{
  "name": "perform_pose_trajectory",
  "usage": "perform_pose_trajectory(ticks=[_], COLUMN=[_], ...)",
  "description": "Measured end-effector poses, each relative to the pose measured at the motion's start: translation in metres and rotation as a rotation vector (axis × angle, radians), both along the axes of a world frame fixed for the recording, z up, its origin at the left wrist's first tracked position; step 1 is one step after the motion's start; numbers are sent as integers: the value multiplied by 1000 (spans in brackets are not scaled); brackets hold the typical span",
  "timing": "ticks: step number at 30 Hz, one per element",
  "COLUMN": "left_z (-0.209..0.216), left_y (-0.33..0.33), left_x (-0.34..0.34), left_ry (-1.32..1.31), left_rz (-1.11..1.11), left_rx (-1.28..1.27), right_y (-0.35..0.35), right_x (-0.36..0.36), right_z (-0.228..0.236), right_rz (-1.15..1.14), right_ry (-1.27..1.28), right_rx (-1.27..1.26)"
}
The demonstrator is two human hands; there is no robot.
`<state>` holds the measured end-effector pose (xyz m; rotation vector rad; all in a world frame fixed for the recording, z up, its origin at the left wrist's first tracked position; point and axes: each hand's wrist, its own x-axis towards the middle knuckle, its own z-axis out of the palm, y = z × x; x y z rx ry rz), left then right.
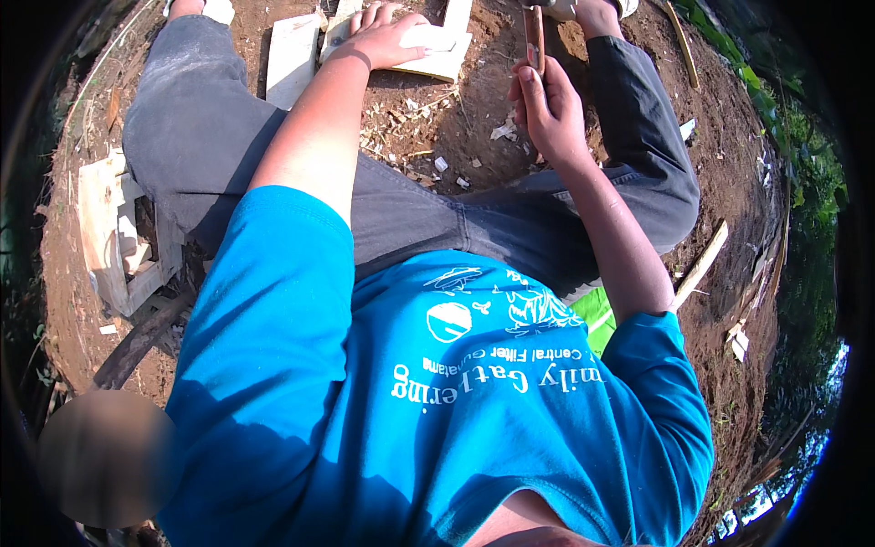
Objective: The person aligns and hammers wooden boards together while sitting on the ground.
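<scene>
My left hand [378,44] lies palm down on a pale wooden piece [445,62] between my legs, its fingers and thumb spread over the wood. A bright white patch shows between thumb and forefinger; I cannot make out what it is. To the right, my right hand [551,109] is closed around the brown wooden handle [535,44] of an upright tool. The tool's far end runs to the picture's top edge, so its kind is hidden. Left of my left hand, a flat pale board [293,59] lies on the ground.
Wood chips [441,164] litter the brown soil between my legs. At left stands a box-like wooden frame [108,232] beside a dark branch [141,345]. Wood strips [702,264] lie at right, near green plants [807,169]. Something bright green [595,319] shows beside my right thigh.
</scene>
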<state>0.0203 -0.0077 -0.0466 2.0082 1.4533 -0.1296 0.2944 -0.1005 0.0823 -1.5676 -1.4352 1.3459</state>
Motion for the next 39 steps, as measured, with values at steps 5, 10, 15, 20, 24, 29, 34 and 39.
perform_pose_trajectory(ticks=[5,10,15,20,24,29,34,39], left_z=[3,-4,19,23,33,18,28,32], left_y=[-2,4,4,-1,-4,-5,-7,-4], left_x=[-4,-9,-1,4,4,6,3,12], left_ry=[129,198,178,267,264,274,249,247], left_rz=[-7,-86,-92,-81,-69,-70,-72,-48], left_rx=[11,-65,-97,-76,-105,-1,-14,-55], right_y=[-7,7,5,1,7,-11,9,1], right_x=[8,-3,-5,-7,-9,-10,-20,-8], right_z=[-30,4,-3,-21,11,-39,28,-37], right_rz=[138,109,99,38,-22,267,-17,175], right_ry=[-302,-152,-230,-248,49,-645,-72,-523], right_rx=[-146,102,77,-51,274,-17,238,-28])
